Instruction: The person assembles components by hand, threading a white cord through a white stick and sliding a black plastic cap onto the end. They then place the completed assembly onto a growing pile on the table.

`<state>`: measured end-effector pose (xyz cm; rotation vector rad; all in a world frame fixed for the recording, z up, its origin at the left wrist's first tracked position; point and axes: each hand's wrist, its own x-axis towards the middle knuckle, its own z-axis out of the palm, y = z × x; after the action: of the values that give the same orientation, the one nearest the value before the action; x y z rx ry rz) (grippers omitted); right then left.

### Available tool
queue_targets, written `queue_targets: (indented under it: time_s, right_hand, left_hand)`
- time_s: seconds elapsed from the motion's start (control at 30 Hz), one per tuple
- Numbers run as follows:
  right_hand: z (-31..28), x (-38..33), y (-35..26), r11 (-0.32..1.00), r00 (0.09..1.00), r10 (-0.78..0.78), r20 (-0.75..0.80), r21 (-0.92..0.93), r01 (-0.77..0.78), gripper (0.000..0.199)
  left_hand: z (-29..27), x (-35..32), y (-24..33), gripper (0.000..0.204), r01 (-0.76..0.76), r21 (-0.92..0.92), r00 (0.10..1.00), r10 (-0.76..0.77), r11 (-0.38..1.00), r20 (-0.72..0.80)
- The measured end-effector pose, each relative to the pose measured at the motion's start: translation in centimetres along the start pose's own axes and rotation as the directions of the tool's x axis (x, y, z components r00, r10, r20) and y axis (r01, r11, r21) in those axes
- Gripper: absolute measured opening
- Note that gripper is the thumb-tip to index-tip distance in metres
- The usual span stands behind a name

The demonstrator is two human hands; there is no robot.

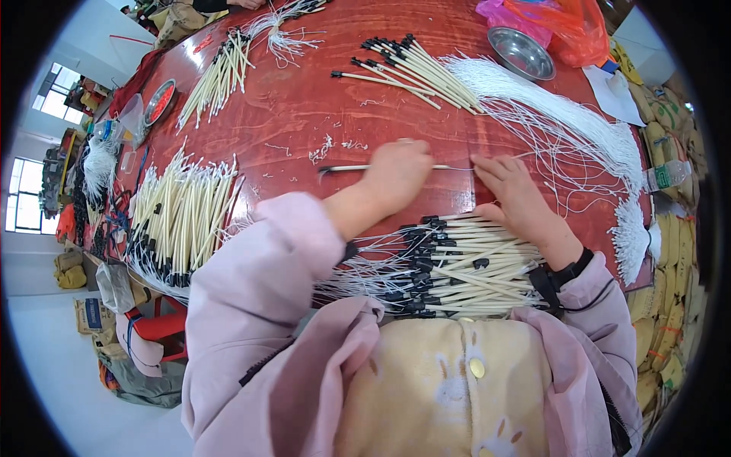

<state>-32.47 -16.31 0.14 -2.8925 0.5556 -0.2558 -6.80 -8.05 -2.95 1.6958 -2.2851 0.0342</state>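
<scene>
On the red table, my left hand (397,179) is closed over a thin pale stick (349,167). The stick lies crosswise, with a black tip at its left end. From its right end a white string runs toward my right hand (519,194). That hand has its fingers stretched out and apart; the fingertips lie by the string, and whether they touch it I cannot tell. Between my forearms and close to my body lies a thick pile of similar black-tipped sticks (487,266), with white strings trailing to the left.
A long hank of white strings (586,114) spreads at the right beside black-tipped sticks (426,72). More sticks (186,217) are heaped at the left. A metal bowl (521,55) and an orange-red plastic bag (567,27) stand far right. White scraps (327,146) lie beyond my left hand.
</scene>
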Motion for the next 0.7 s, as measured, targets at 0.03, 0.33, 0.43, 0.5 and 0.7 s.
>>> queue_targets:
  time_s: [0.03, 0.33, 0.43, 0.5, 0.7]
  right_hand:
    - [0.3, 0.5, -0.3, 0.998, 0.997, -0.070, 0.013, 0.002, 0.070, 0.062]
    - [0.7, 0.3, 2.4, 0.999, 0.994, 0.035, -0.106, 0.030, -0.032, 0.062]
    - [0.3, 1.9, 1.8, 0.995, 0.997, 0.032, -0.069, 0.101, -0.025, 0.054]
    - [0.8, 2.5, 1.5, 0.997, 0.996, -0.002, -0.089, 0.073, 0.009, 0.049]
    - [1.6, 4.8, 1.4, 0.990, 0.978, -0.139, -0.153, -0.050, 0.133, 0.020]
  left_hand:
    - [0.6, 1.4, 1.1, 0.008, -0.028, -0.008, 1.000, 0.028, 1.000, 0.012]
    - [-5.7, -1.6, 2.3, 0.026, 0.140, 0.039, 0.989, -0.142, 0.989, 0.044]
    - [-6.8, -6.2, -2.0, 0.025, 0.307, -0.096, 0.936, -0.319, 0.947, -0.151]
    - [-7.6, -7.8, -3.1, 0.027, 0.583, -0.239, 0.802, -0.597, 0.777, 0.014]
    - [-3.9, -9.6, -2.0, 0.020, 0.593, -0.105, 0.804, -0.581, 0.798, 0.124]
